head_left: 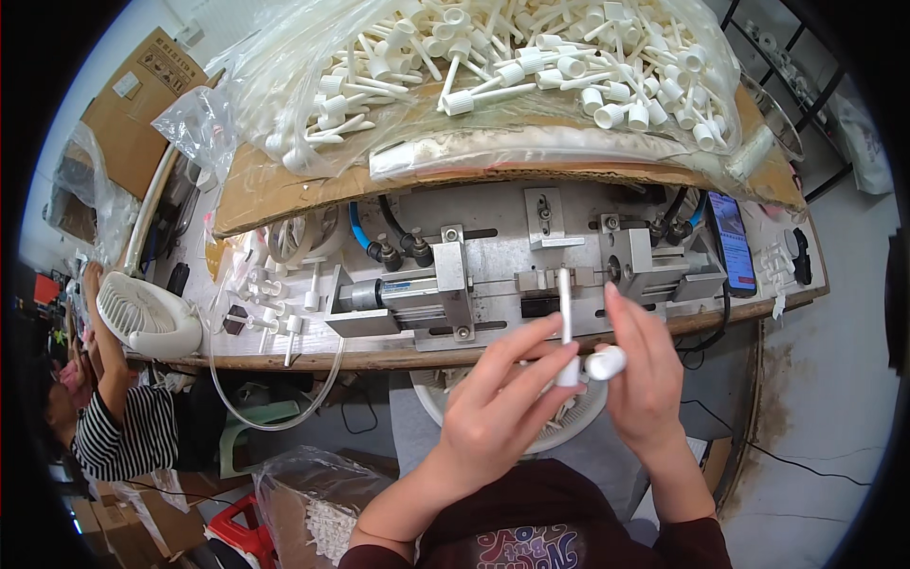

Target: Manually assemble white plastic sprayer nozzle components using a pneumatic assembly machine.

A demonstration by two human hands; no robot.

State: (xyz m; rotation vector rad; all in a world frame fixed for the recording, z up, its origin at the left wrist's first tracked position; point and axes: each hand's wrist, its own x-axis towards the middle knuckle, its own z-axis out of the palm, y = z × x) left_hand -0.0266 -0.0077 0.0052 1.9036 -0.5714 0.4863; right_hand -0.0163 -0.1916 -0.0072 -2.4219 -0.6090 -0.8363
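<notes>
Your left hand (498,396) is grasping a slim white plastic stem (566,308), pinched near its thick lower end so that it points away from you. Your right hand (646,387) has a short white cap-like piece (606,362) between thumb and fingers, with the index finger stretched forward. Both pieces are in the air just in front of the counter (398,359), near each other; whether they touch is hard to tell.

Watch the stem first: you have it only by one end, so a light knock against the small metal block (555,280) beyond it could tilt it or twist it out of your grip. The cap piece is round and looks smooth, so a loose pinch could let it roll free. Either piece, if dropped, would probably land in the white basket (569,434) below, among the others there.

Mind your fingertips too. The block sits between a left cylinder (408,294) and a right cylinder (664,270); if those were to move with a finger in the gap, it could get nipped. Your right index finger looks near that side, though its height is unclear. Off to your left, the clear tube (242,414) loops below the counter's edge, where a sleeve could snag it.
</notes>
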